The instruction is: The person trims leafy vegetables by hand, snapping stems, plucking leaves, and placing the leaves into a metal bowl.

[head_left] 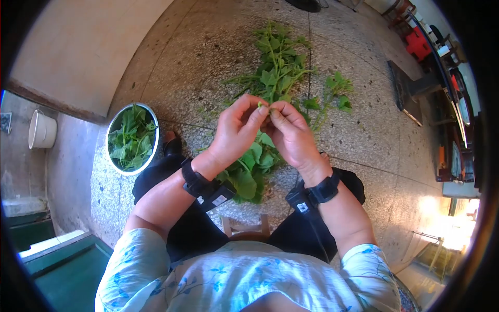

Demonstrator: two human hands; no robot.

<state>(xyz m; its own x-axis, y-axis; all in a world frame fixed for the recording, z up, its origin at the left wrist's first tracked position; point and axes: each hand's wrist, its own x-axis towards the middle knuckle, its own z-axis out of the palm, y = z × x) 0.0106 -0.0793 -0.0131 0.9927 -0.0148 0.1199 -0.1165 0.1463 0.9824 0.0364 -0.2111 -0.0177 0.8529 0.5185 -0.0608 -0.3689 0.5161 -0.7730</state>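
Note:
My left hand (235, 127) and my right hand (292, 132) meet in front of me, thumbs and forefingers pinched close together. Between the fingertips is a small bit of green stem (261, 105), and the leafy vine it belongs to is partly hidden behind my hands. Below them hang or lie broad green leaves (252, 169); I cannot tell which. Beyond my hands a heap of leafy green vines (279, 65) spreads over the floor. Some thinner sprigs (338, 91) lie to its right. At the left, a metal basin (108, 148) holds picked greens (132, 136).
The speckled stone floor (364, 125) runs around me. A wooden stool edge (247, 228) shows between my knees. A white bucket (42, 130) is at the far left, above a green ledge (73, 270). Dark furniture (416, 88) and a red object (417, 43) line the right side.

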